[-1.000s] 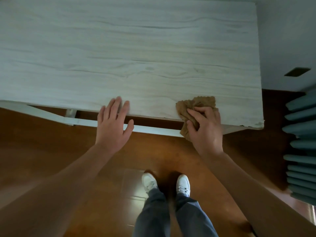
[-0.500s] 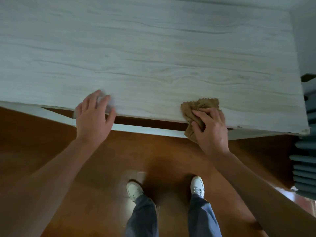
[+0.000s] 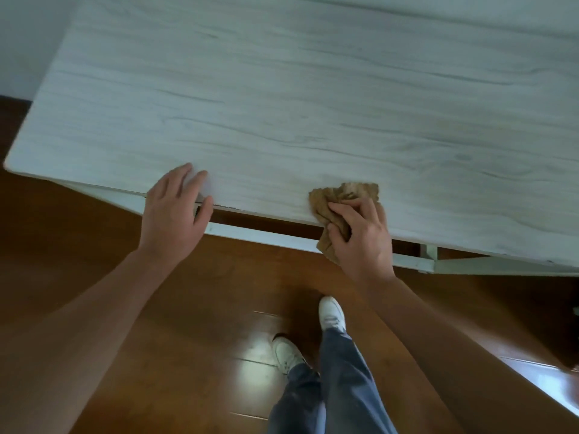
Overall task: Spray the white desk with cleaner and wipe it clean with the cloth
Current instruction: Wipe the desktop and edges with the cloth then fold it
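Floor (image 3: 94, 252): brown wood with glare patches; white shoes (image 3: 332, 314) and trouser legs (image 3: 344, 386) cut off at the frame's lower edge.
Right hand (image 3: 360, 242): fingers curled round the crumpled brown cloth (image 3: 344, 195), held on the bench's near edge; the cloth's middle is hidden, one end hangs below the edge.
Left hand (image 3: 175, 214): fingers straight, spread over the near edge; fingertips blurred, contact unclear.
Bench (image 3: 282, 104): pale wood-grain top, far and right sides cut off.

Desk (image 3: 313, 104) spans 12 o'clock. Left hand (image 3: 172, 214) rests on its near edge at 10 o'clock. Cloth (image 3: 332, 198) at 1 o'clock hangs over the same edge, right hand (image 3: 360, 239) on top. Frame rail (image 3: 266, 236) sits under the edge. Shoes (image 3: 332, 314) on floor (image 3: 156, 355) at 6.
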Available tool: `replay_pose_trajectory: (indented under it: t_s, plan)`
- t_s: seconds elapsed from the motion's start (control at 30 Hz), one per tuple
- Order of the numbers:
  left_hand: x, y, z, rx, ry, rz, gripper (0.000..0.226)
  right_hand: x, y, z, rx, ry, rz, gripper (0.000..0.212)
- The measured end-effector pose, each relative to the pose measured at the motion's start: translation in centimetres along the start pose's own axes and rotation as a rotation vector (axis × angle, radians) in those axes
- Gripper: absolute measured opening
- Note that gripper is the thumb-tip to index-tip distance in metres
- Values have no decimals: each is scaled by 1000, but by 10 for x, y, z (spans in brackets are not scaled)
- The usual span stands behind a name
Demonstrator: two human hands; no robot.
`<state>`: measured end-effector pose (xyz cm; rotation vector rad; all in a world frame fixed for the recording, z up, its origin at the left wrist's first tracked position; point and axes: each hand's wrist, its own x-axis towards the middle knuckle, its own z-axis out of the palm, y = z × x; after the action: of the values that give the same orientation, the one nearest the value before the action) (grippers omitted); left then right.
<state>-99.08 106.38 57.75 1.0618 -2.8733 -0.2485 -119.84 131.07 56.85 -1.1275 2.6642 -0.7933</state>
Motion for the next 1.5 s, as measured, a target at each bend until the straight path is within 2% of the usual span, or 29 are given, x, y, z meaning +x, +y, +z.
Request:
replay_pose_trajectory:
  t_s: [0.27, 0.6, 0.87, 1.27, 1.4, 1.5]
  plan:
    - [16, -88, -23, 1, -47, -134, 47, 29, -80, 58, 35, -76, -125, 33]
    - [8, -170, -47, 41, -234, -146, 51, 61, -170, 117, 117, -192, -245, 33]
    - [15, -203, -52, 3, -158, -165, 52, 69, -205, 136, 113, -248, -222, 35]
    - [21, -256, -46, -12, -148, 73, 49, 71, -290, 184, 54, -164, -134, 34]
    - [26, -294, -54, -6, -78, 52, 45, 70, -319, 202, 34, -135, -85, 33]
    - [28, -327, -60, -22, -124, 125, 45, 72, -346, 218, 24, -106, -76, 33]
